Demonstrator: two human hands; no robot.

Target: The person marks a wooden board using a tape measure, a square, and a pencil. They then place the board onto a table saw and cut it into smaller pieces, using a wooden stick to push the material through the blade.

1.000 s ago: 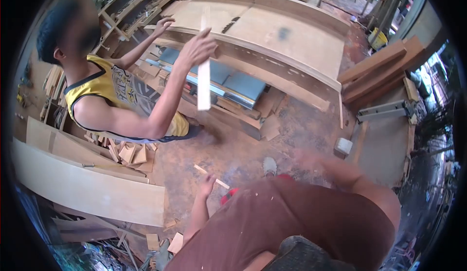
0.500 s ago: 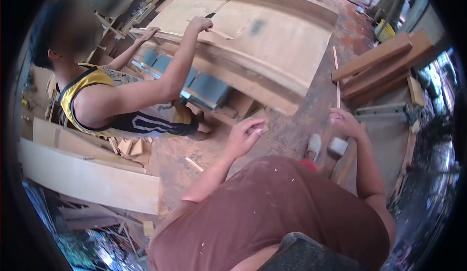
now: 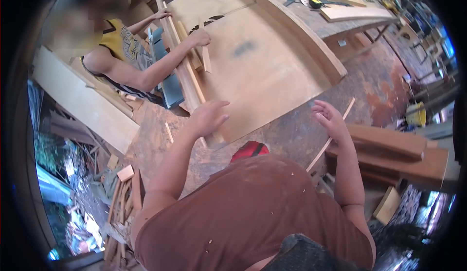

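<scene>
My left hand is raised at the near end of the saw table, its fingers stretched out and nothing in them. It overlaps the end of a long wooden fence in this view. Over the floor beyond the table's near edge, my right hand is up with its fingers loosely apart, also holding nothing. Behind that hand lies a thin wood strip. Across the fence a co-worker's hand holds a short wooden stick close to the dark circular saw blade.
On the right lie thick brown timbers. A workbench at the back carries boards and a tape measure. To the left are a long pale panel and a heap of offcuts. The co-worker stands behind the fence.
My view has turned, bringing the saw table closer and the back workbench into sight. Both hands stay raised; my left fingers have opened out from a looser curl. The co-worker's stick remains near the blade.
</scene>
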